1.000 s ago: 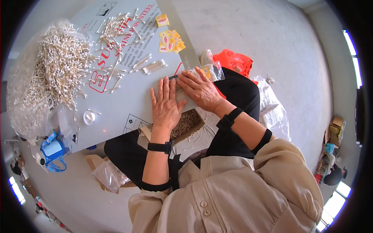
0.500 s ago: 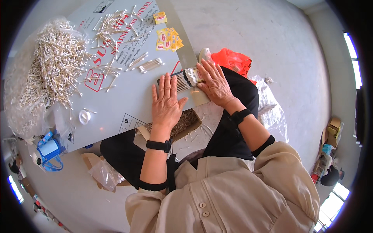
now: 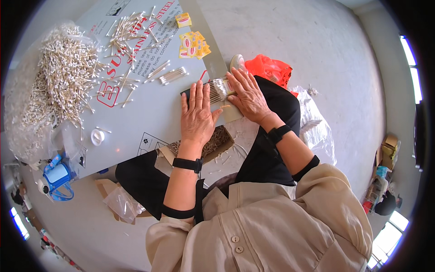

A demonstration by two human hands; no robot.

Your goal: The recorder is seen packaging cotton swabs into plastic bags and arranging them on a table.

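Observation:
A row of cotton swabs (image 3: 217, 90) lies side by side near the table's right edge, white tips toward the right. My left hand (image 3: 197, 115) rests flat over the row's left end, fingers stretched out. A dark flat piece (image 3: 185, 94) shows beside those fingers; what it is, I cannot tell. Over the right end my right hand (image 3: 249, 97) is laid flat, fingers extended and thumb apart. Beneath it shows part of a yellowish printed piece (image 3: 230, 86). A small bundle of swabs (image 3: 174, 75) lies farther off, beyond my left fingertips.
A plastic bag heaped with swabs (image 3: 63, 75) fills the table's left side, with loose swabs (image 3: 129, 34) scattered beyond. Yellow printed cards (image 3: 194, 45) and a yellow box (image 3: 183, 20) lie at the far edge. A white roll (image 3: 97, 136) and blue bottle (image 3: 58, 176) are left. Below sits a carton (image 3: 219, 147).
My left hand has slid slightly right, closer to my right hand. The dark band that crossed the swabs between them no longer shows clearly. My right hand has shifted slightly left.

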